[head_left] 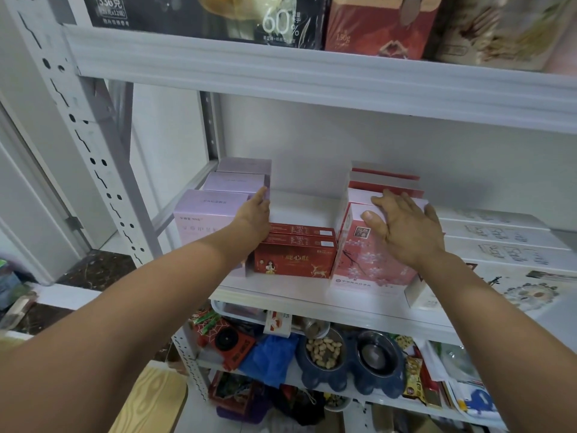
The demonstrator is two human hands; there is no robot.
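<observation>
Our left arm [140, 301] and right arm [499, 323] stretch to the shelf [306, 201]. The left hand [254, 210], fingers straight, presses the side of the lilac boxes [206, 210]. The right hand [406, 226] lies spread flat on the pink box [371, 260] at the shelf's front. We judge these cartons light, stiff, smooth and easily dented, so we would clasp the pink box by its side faces

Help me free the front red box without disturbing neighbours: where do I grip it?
Probably from the front: the front red box is hemmed at both ends by the lavender box and pink blossom box. Drag its top face forward, then clasp the ends.
</observation>
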